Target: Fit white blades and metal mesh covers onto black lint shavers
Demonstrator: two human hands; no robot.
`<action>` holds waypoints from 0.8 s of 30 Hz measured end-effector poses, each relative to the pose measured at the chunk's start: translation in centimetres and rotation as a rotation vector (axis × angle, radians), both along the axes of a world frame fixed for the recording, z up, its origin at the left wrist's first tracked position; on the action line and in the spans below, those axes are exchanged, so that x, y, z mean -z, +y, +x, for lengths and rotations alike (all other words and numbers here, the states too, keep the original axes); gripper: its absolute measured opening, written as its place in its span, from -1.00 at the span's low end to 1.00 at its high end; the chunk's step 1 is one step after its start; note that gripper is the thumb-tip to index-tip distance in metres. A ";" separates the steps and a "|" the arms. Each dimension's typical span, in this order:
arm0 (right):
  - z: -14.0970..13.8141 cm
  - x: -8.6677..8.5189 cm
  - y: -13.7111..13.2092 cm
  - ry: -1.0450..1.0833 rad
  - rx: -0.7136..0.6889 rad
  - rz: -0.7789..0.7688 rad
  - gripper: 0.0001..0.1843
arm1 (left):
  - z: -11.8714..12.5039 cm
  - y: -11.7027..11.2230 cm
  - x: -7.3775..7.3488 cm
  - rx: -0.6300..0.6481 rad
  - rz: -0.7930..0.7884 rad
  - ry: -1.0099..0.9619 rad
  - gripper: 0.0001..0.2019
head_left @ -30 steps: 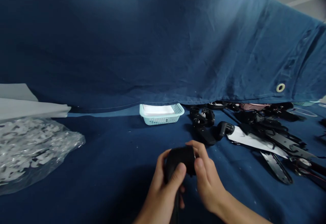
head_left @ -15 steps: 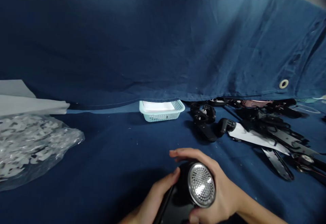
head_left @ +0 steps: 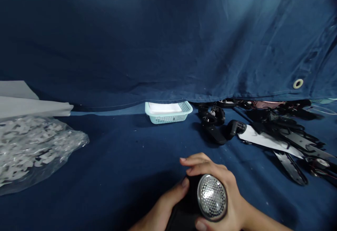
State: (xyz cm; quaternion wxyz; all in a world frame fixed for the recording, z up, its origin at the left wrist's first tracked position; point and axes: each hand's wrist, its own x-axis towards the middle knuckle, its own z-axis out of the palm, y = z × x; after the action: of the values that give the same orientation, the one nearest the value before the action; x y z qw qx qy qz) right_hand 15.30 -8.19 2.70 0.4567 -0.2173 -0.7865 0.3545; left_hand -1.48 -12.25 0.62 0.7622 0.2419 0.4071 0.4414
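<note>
A black fabric shaver [head_left: 185,203] with a round, shiny perforated metal head [head_left: 212,196] is held between my two hands at the bottom of the view. My right hand [head_left: 231,196] wraps round the head end, its fingers curling over the top and its thumb just below the metal rim. On the left side of the body lies the thumb of my left hand [head_left: 168,203]; its other fingers are hidden under the shaver. The lower end of the body runs out of the picture.
A light blue basket [head_left: 168,119] with white sheets stands by a hanging blue cloth [head_left: 147,48]. Left lie a clear bag of small pale pieces [head_left: 39,150] and white sheets [head_left: 34,106]. Many black and grey device parts [head_left: 273,143] are piled at right.
The shaver and both hands have shifted slightly right and down. My right hand's fingers lie further over the top of the head. The view has moved a little.
</note>
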 end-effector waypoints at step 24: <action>2.8 1.1 2.9 -0.289 0.374 0.068 -0.23 | -0.7 1.9 0.1 0.154 0.305 0.153 -0.44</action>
State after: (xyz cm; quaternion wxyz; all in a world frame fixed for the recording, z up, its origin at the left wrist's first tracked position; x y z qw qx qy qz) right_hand 18.10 -5.27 1.65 0.4040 -0.3920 -0.8014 0.2022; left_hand -2.18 -10.36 0.53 0.7148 0.4180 0.3727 0.4189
